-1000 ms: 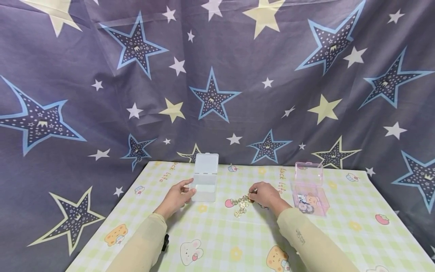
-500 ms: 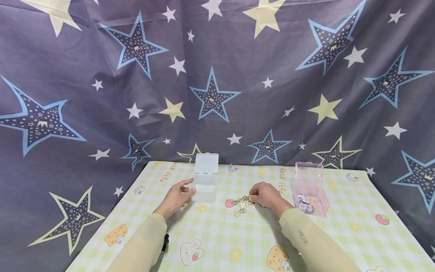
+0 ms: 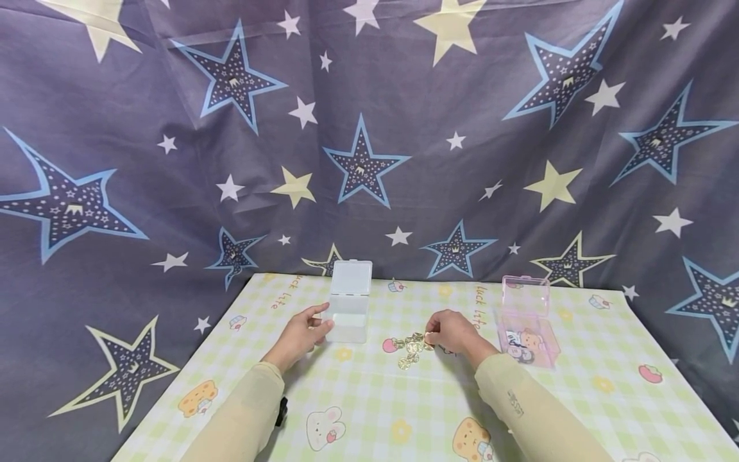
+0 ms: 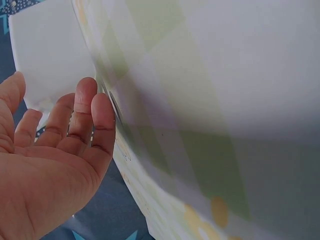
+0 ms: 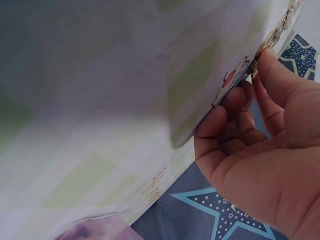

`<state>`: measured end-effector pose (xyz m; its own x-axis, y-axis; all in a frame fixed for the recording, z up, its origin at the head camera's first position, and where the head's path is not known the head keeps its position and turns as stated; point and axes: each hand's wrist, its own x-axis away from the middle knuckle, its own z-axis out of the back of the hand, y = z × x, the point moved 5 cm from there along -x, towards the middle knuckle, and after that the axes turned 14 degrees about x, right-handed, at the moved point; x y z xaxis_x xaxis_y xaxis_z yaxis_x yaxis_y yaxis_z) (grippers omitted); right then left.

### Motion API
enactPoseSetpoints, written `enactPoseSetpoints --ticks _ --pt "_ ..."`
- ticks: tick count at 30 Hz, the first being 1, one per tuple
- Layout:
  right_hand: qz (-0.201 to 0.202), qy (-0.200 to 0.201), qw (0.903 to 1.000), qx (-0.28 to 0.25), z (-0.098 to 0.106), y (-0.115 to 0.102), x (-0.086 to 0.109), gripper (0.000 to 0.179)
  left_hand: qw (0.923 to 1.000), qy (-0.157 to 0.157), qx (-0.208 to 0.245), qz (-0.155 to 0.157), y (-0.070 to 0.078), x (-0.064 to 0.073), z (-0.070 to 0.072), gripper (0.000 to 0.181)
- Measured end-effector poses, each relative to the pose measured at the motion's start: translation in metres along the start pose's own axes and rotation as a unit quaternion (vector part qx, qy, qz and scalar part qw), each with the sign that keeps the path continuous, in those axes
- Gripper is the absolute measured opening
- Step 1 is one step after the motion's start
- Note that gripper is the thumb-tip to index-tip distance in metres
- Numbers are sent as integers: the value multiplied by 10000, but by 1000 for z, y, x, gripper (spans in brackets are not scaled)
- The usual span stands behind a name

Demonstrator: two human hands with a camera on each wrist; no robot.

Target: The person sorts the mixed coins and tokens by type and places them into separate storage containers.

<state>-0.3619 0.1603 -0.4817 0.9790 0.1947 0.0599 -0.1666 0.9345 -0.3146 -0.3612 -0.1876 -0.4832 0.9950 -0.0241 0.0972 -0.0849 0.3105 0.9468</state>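
Observation:
My left hand (image 3: 301, 332) is beside an open white plastic box (image 3: 349, 327), its fingers relaxed and fingertips right at the left wall. In the left wrist view, the fingers (image 4: 86, 112) curve loosely in front of the white box (image 4: 52, 52) and hold nothing. On the cloth to the right of the box lies a loose pile of gold coins (image 3: 412, 348). My right hand (image 3: 454, 332) is at the pile's right edge, thumb and forefinger pinching a gold coin; its other fingers are curled under against the cloth in the right wrist view.
An open clear pink box (image 3: 548, 350) stands right of my right hand, its lid tipped back. The table wears a green checked cloth (image 3: 358, 398) with cartoon prints. A dark star-patterned curtain (image 3: 375, 83) hangs behind the table's back edge.
My right hand has shifted slightly right and toward me at the edge of the coin pile, and more of the coins there shows. The left hand and the white box stay in place.

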Motion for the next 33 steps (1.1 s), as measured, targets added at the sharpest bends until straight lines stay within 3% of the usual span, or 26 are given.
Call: enactPoseSetpoints --ticks 15,21,33 --pt "8 20 9986 -522 6 2 3 8 9999 -76 84 10 0 3 2 60" --pt "5 -158 9944 -1041 9 5 4 5 10000 -65 73 -6 -3 3 5 59" --pt "259 -568 9944 -852 14 -1 10 7 10000 -48 60 -55 -2 0 3 59"
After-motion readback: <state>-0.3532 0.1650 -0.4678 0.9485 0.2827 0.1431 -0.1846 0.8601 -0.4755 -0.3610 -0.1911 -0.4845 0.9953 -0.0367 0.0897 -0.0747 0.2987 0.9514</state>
